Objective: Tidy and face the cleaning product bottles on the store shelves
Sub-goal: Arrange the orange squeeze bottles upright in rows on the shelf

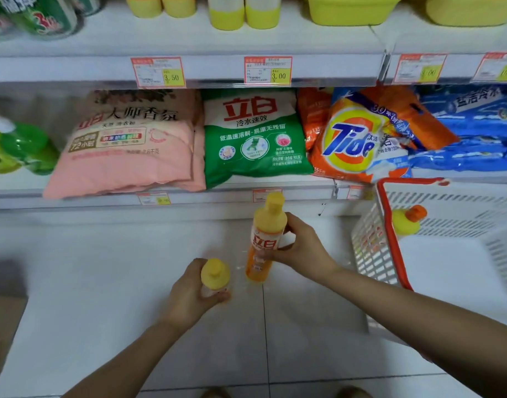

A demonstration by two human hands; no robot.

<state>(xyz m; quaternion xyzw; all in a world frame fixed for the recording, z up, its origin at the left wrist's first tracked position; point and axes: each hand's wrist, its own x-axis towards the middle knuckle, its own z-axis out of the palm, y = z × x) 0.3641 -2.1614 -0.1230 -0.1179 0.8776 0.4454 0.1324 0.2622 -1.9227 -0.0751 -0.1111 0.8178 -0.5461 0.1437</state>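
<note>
My right hand (299,245) grips an orange dish-soap bottle (263,239) with a yellow cap around its middle, holding it upright over the white bottom shelf (103,268), its label facing me. My left hand (189,294) grips a second yellow-capped bottle (215,275) from the left, lower and closer to me; I see mostly its cap and shoulder. A third bottle (407,221), yellow with an orange cap, lies inside the white basket (372,248) on the right.
The white basket with a red rim stands at the right of the bottom shelf. Above, the middle shelf holds a pink detergent bag (126,150), a green one (252,139), Tide bags (352,142), blue bags (470,133) and green bottles (19,147) at the left.
</note>
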